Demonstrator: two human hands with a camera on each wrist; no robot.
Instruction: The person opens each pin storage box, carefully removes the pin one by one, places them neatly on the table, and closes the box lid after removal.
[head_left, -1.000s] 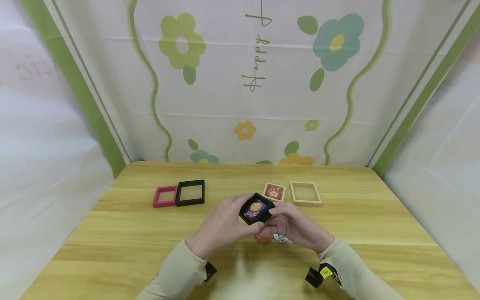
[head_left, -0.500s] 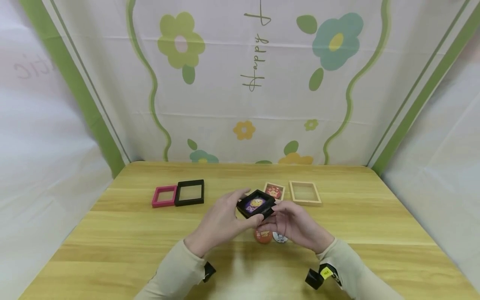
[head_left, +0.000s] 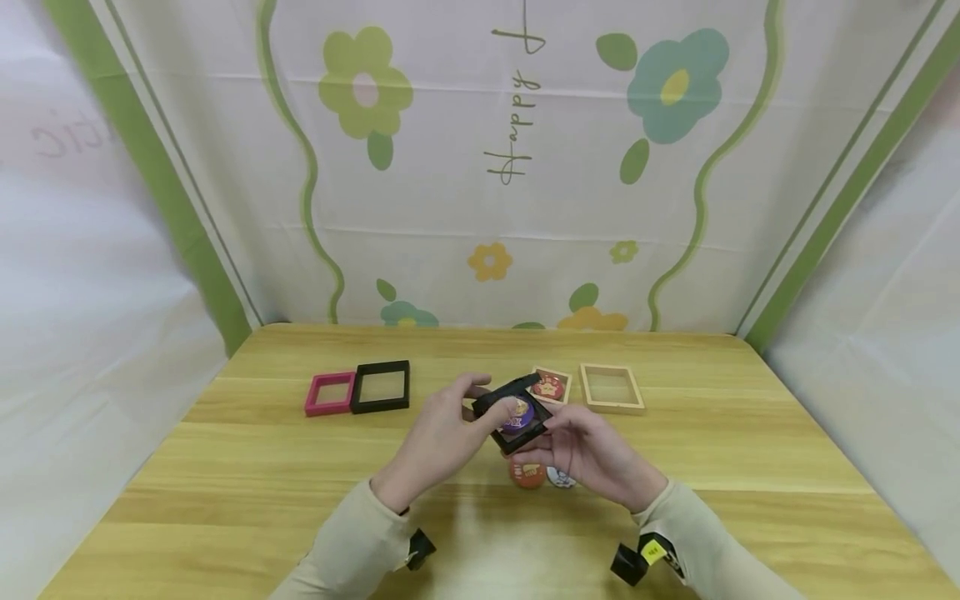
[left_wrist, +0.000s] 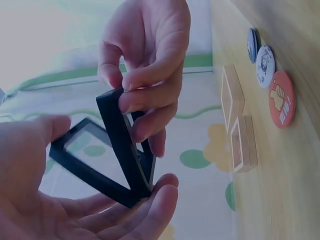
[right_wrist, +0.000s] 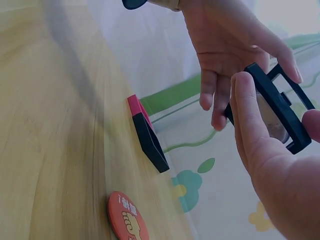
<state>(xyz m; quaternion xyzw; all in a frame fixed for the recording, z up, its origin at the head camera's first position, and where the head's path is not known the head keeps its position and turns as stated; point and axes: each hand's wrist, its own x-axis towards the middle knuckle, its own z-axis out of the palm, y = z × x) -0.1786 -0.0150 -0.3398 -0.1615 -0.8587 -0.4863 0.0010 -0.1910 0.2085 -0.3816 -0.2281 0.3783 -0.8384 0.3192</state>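
A small black frame stands unfolded at an angle between the hands, its upper half tilted up. Inside lies a purple round badge, partly under the left thumb. The left hand holds the frame's left side; in the left wrist view its thumb is at one half and its fingers lie below the hinged edge. The right hand pinches the other half at its right corner. In the right wrist view, right fingers lie along the back of the frame.
A pink frame and larger black frame lie at the left. Behind the hands are a wooden frame with a red badge and a larger wooden frame. Orange and white badges lie below the hands.
The small black frame, closed around the badge before, has opened, its upper half swinging up and away. My left thumb has moved from the near edge to over the badge.
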